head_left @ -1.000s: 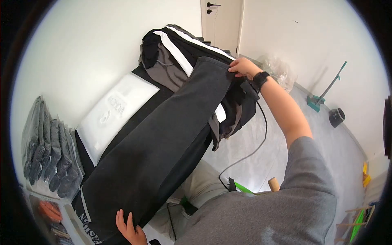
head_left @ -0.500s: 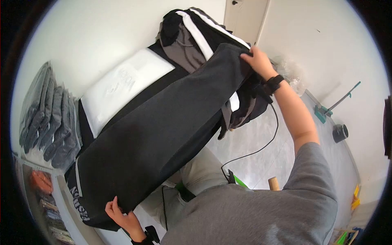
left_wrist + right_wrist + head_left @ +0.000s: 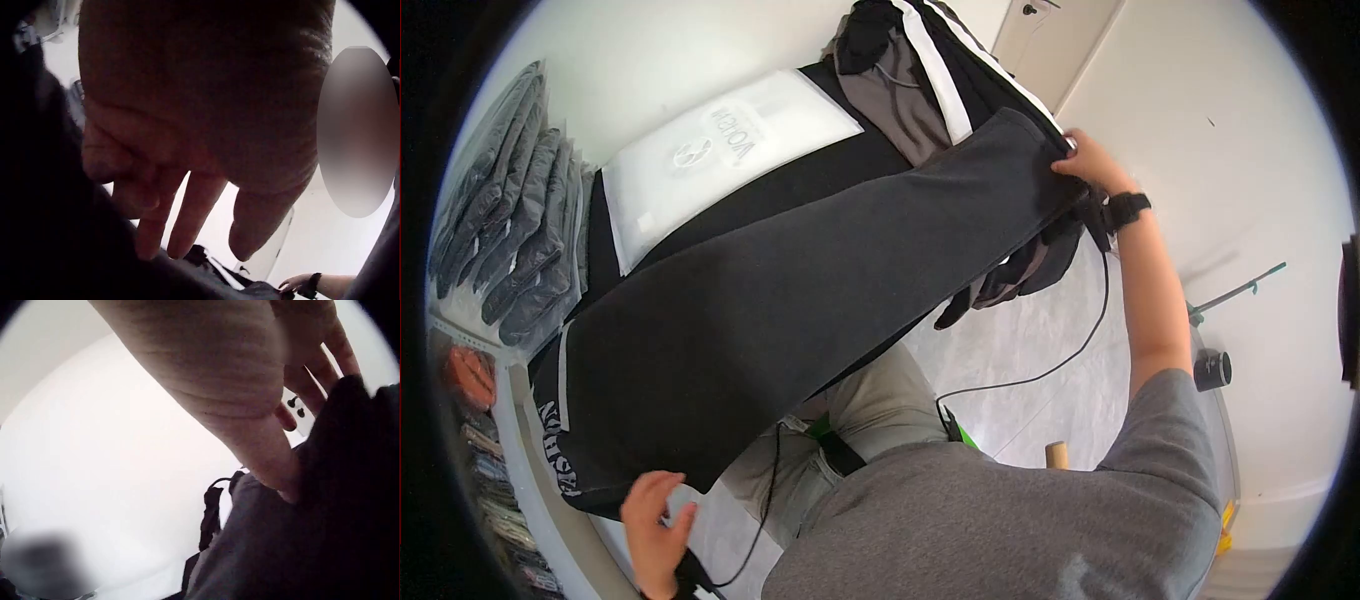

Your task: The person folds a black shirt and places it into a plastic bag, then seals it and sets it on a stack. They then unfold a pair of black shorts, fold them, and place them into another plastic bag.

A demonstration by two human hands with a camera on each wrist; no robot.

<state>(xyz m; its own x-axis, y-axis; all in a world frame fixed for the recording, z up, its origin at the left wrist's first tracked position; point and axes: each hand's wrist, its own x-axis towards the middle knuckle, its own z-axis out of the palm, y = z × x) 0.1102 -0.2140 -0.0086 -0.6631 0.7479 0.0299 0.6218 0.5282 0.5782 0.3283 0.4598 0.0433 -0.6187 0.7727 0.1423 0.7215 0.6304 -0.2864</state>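
Two hands, one cloth [image 3: 780, 300]: your right hand [image 3: 1097, 166] pinches it, your left hand [image 3: 652, 525] has drawn back to its edge.
Half a second ago your left lay on the cloth; now its fingers are loosely spread at the lower left, touching or not you can't tell. Your right's fingertips, upper right, are partly hidden behind the cloth, which stretches across the centre between both hands.

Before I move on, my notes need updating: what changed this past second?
The left hand has drawn back from over the dark garment to its near edge; contact is unclear. The right hand still pinches the far end; the white package stayed put.
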